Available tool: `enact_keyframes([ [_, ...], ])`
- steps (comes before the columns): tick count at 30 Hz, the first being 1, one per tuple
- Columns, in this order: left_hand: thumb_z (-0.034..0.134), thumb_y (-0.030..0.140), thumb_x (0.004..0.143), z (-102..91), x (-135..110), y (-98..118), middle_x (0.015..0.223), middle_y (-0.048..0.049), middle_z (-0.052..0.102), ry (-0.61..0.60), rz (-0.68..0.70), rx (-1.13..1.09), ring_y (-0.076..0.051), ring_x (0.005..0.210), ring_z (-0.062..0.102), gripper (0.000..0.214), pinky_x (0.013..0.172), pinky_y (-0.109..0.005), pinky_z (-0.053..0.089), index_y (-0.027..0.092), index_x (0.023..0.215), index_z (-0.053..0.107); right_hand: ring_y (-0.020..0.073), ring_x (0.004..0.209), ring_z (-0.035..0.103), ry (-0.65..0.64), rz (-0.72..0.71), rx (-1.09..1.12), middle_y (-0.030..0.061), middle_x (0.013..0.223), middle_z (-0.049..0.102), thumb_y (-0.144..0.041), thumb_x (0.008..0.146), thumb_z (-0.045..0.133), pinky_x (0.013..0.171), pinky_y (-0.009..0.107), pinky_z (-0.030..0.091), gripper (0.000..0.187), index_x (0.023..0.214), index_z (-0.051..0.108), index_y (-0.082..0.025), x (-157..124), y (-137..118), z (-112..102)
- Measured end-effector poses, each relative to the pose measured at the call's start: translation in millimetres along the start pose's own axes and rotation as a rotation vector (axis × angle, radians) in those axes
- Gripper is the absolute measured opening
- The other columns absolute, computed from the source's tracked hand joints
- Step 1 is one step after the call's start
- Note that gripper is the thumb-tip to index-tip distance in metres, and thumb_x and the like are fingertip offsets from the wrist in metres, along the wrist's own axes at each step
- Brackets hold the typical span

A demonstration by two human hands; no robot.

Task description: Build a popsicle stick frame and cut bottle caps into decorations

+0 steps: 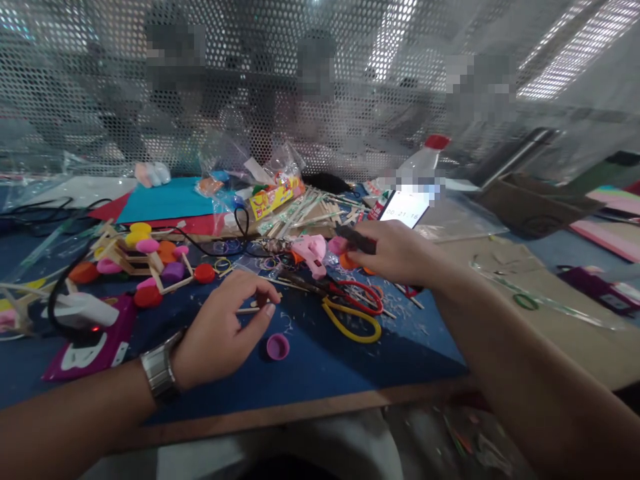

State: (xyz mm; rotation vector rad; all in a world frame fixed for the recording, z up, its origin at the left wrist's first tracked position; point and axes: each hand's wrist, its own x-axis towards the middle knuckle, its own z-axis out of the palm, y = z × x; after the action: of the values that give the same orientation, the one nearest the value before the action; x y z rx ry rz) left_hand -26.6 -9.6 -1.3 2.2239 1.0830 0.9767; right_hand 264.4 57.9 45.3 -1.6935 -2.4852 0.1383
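My left hand (225, 327), with a metal watch on the wrist, rests on the blue mat (325, 367); its fingers curl in a pinch around a small dark piece and a thin wooden stick (247, 309). A purple bottle cap (277, 347) lies just right of it. My right hand (395, 253) is closed on a dark tool (355, 238), beside pink and orange bottle caps (343, 253) and a pink glue gun (311, 253). Scissors with red and yellow handles (353, 310) lie between the hands.
A frame of wooden sticks with coloured caps (145, 263) stands at the left, near a white plug with a black cable (80, 310). Loose sticks (305, 213), plastic bags, coloured paper, a phone (405, 210) and a red-capped bottle (425, 160) lie behind. Other people sit beyond a perforated screen.
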Motion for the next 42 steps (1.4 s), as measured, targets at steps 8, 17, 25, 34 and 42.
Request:
enact_keyframes([
  [8,0.067,0.027,0.091,2.5,-1.3,-3.0,0.117,-0.0102,0.068,-0.042,-0.03,0.046,-0.027,0.109,0.062,0.031,0.095,-0.044,0.05,0.019,0.12,0.062,0.0167,0.08,0.06,-0.209,-0.628,0.346,0.0042,0.088,0.064,-0.008,0.09,0.063,0.072,0.027,0.044,0.01,0.086,0.066,-0.016,-8.5,-55.0,20.5],
  [17,0.065,0.035,0.098,3.5,0.6,-8.2,0.115,-0.0064,0.073,-0.081,-0.046,0.015,-0.028,0.111,0.064,0.023,0.099,-0.045,0.05,0.024,0.117,0.066,0.0181,0.088,0.065,-0.127,-0.626,0.492,0.0058,0.096,0.069,-0.013,0.094,0.06,0.08,0.029,0.048,0.011,0.099,0.07,-0.018,-8.3,-49.4,34.0],
  [25,0.052,0.036,0.105,6.7,0.8,-9.7,0.12,-0.0096,0.068,0.043,-0.179,-0.091,-0.024,0.11,0.068,0.027,0.093,-0.039,0.057,0.021,0.127,0.056,0.0198,0.083,0.067,-0.125,-0.416,0.325,0.0061,0.093,0.075,-0.012,0.089,0.062,0.074,0.029,0.045,0.014,0.1,0.071,-0.016,-8.0,-46.3,36.5],
  [34,0.049,0.033,0.107,6.5,-0.4,-1.3,0.106,-0.0079,0.065,0.043,-0.254,-0.374,-0.02,0.097,0.068,0.027,0.089,-0.039,0.059,0.022,0.131,0.048,0.0232,0.084,0.07,-0.094,-0.319,0.288,0.0095,0.097,0.077,-0.026,0.099,0.057,0.072,0.031,0.045,0.016,0.1,0.069,-0.017,-12.4,-49.7,39.1],
  [42,0.043,0.018,0.105,4.6,-5.1,0.1,0.101,-0.0041,0.06,0.011,-0.246,-0.431,-0.017,0.088,0.061,0.024,0.078,-0.034,0.054,0.025,0.127,0.049,0.0192,0.074,0.071,0.023,-0.311,0.522,0.0056,0.086,0.077,-0.044,0.107,0.046,0.061,0.027,0.043,0.034,0.107,0.069,-0.019,-27.0,-50.7,31.7],
])
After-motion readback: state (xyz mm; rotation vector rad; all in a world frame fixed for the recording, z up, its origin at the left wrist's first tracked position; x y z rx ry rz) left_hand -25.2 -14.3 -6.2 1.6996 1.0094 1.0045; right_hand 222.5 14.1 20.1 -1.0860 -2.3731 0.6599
